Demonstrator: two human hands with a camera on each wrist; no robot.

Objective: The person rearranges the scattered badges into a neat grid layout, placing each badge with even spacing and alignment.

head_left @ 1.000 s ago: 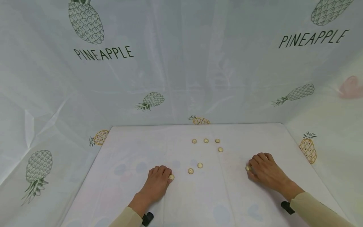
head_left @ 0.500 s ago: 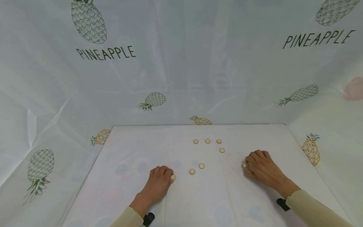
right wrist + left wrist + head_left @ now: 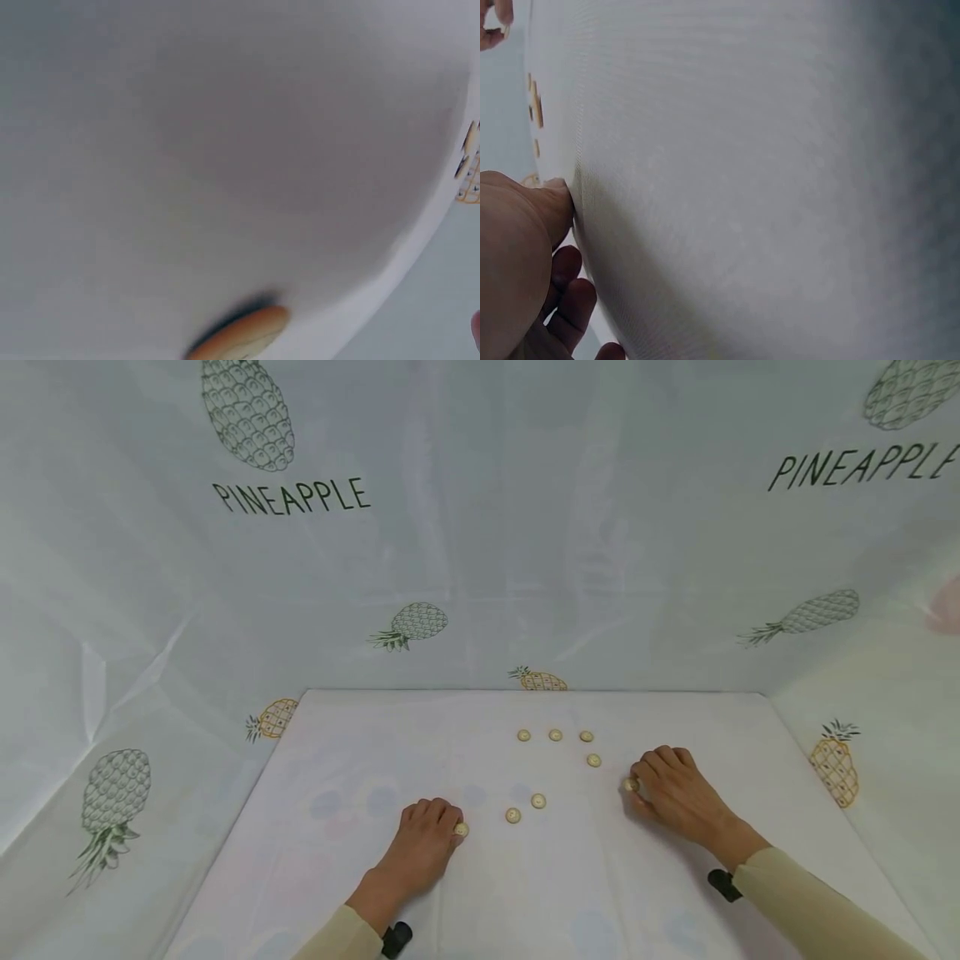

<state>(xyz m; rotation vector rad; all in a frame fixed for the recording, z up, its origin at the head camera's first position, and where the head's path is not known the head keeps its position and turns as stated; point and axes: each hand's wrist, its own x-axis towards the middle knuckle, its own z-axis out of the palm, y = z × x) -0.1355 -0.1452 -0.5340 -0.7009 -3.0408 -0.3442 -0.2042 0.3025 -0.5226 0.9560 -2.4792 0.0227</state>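
In the head view my left hand [image 3: 423,843] rests on the white table, left of the middle, and pinches a small round wooden disc [image 3: 461,830]. Its thumb [image 3: 555,202] shows low against the cloth in the left wrist view. On the right, my right hand [image 3: 678,797] pinches a similar disc [image 3: 631,785] between thumb and fingers. Two loose discs [image 3: 513,816] lie between the hands. Beyond them stands a group of several more, the nearest disc [image 3: 594,761] a little left of the right hand. Faint marks show on their pale faces.
White cloth covers the table [image 3: 360,727]. Pineapple-printed sheeting [image 3: 480,527] rises behind the back edge and along both sides. A black strap mount [image 3: 724,885] sits at the right wrist, and another mount [image 3: 397,938] at the left.
My right hand has moved left and farther from me with its disc, closer to the group. My left hand stays in place with its disc. The head view has shifted slightly.
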